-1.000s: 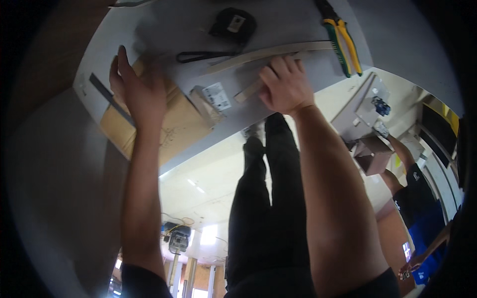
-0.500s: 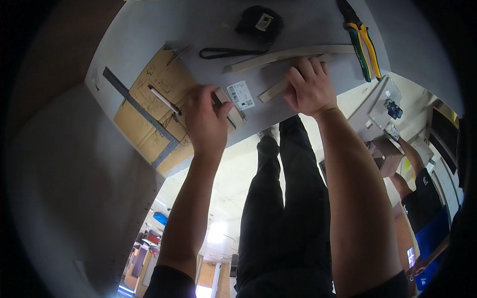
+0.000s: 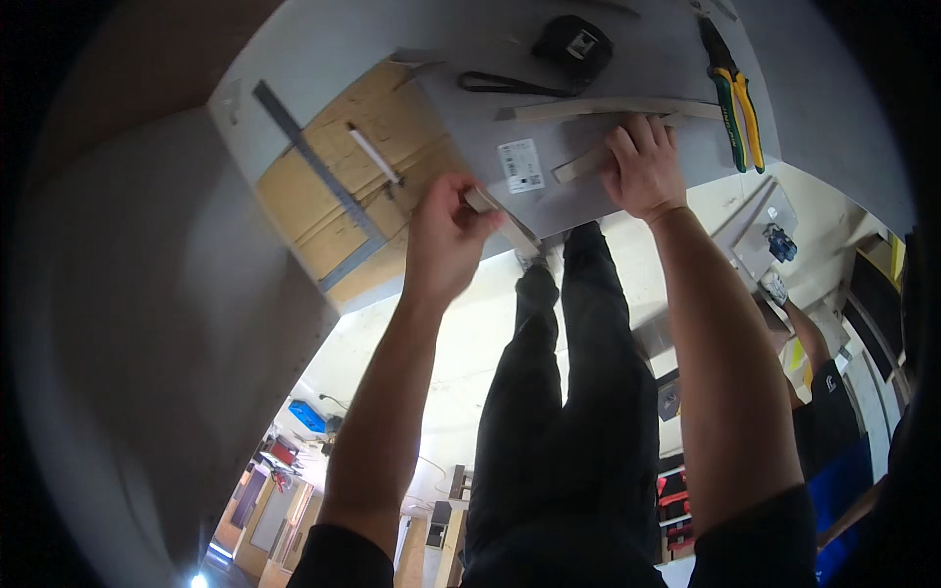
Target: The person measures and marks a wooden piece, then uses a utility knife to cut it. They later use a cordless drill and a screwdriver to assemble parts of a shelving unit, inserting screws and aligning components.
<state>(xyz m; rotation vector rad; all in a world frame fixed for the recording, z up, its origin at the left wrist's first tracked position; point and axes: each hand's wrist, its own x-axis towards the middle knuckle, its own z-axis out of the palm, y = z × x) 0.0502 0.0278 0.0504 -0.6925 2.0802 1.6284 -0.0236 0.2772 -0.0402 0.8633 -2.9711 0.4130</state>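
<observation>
The left hand (image 3: 448, 235) pinches a short pale piece (image 3: 519, 233) by one end, apparently leaving the rest clear toward the near edge of the table (image 3: 474, 135), while the right hand (image 3: 645, 169) curls over a narrow strip (image 3: 580, 166) lying there, perhaps steadying it, though I cannot tell whether that grip pinches.
</observation>
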